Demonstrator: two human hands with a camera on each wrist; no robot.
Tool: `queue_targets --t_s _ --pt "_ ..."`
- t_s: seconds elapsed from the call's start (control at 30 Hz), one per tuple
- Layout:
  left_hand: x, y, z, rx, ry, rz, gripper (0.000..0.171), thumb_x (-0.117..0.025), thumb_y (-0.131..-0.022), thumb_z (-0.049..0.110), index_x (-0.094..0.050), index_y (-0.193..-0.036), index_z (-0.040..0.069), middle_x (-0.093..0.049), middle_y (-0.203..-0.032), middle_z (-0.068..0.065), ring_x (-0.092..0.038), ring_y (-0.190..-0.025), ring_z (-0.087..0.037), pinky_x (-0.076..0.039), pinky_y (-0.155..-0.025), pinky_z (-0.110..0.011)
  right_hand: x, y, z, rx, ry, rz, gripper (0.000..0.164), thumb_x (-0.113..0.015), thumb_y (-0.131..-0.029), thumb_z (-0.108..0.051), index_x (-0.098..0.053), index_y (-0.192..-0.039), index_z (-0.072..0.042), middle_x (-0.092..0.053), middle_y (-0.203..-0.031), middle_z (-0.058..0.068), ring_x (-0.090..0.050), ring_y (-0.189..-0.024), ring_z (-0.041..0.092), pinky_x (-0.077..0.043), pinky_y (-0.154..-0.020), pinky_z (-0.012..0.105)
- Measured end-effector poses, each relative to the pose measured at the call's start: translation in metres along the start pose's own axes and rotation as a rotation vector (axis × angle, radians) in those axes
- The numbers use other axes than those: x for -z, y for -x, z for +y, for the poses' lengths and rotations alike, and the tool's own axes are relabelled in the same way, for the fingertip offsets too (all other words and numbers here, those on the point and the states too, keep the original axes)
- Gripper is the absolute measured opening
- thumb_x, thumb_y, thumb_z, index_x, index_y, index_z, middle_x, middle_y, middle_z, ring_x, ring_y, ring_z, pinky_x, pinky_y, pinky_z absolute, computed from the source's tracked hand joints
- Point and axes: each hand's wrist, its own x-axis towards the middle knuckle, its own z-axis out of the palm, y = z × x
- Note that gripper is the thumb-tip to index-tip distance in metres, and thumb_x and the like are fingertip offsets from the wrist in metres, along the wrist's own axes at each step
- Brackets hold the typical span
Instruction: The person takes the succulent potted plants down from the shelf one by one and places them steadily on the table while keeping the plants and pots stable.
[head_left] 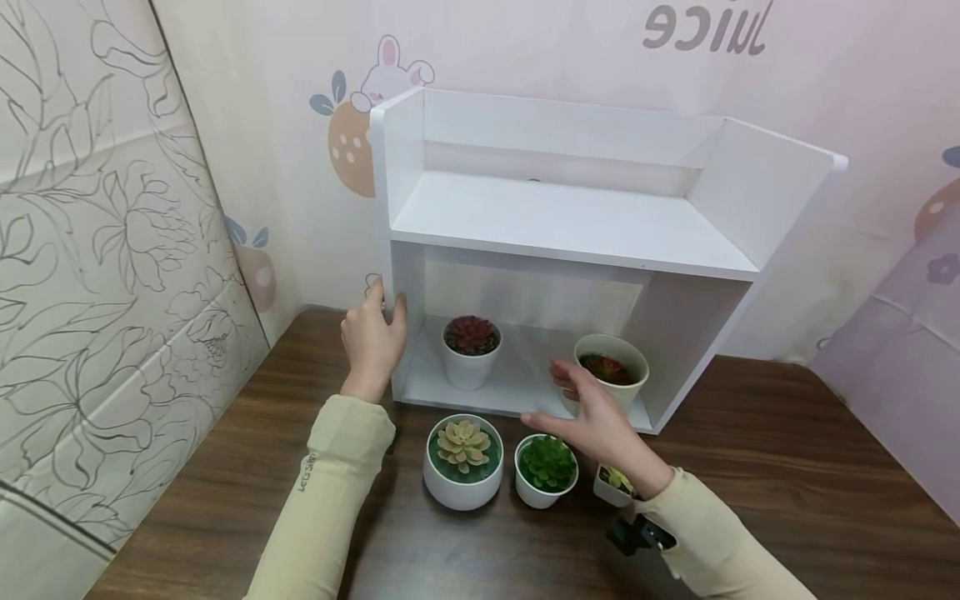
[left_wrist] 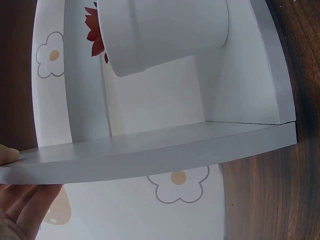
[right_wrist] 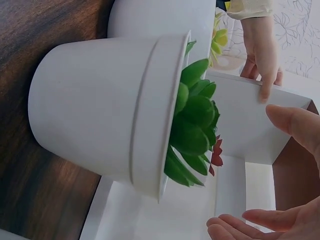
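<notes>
My left hand (head_left: 371, 346) grips the left side panel of a white two-tier shelf (head_left: 570, 212), with the thumb inside and the fingers outside. My right hand (head_left: 600, 425) is held with fingers and thumb apart, nothing between them, in front of a cream pot (head_left: 633, 367) at the lower tier's right. Whether it touches that pot cannot be told. A white pot with a red succulent (head_left: 471, 354) stands at the lower left. Before the shelf are a pale succulent pot (head_left: 463, 492), a green succulent pot (head_left: 537, 497) and a small yellow-green plant (head_left: 613, 490), partly hidden by my right wrist.
The shelf stands on a dark wooden table (head_left: 795, 467) against a patterned wall (head_left: 570, 50). A line-drawn floral panel (head_left: 127, 250) borders the table's left side. On my right wrist is a black device (head_left: 639, 535).
</notes>
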Motion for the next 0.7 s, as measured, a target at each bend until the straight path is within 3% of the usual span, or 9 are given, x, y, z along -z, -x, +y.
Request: queue_targets --t_s 0.7 --pt "-0.0020 -0.0005 -0.0027 -0.014 0.007 0.008 0.042 -0.058 -0.095 0.018 -0.054 -0.129 -0.007 -0.065 -0.111 -0.030 -0.069 -0.092 -0.041 -0.054 -0.077 -0.051 -0.0036 -0.0084 -0.0066 -0.028 -0.035 -0.015 0.088 -0.076 -0.080 -0.038 -0.031 -0.146 0.000 -0.045 -0.141 0.024 -0.047 -0.129 0.039 -0.039 -0.104 0.049"
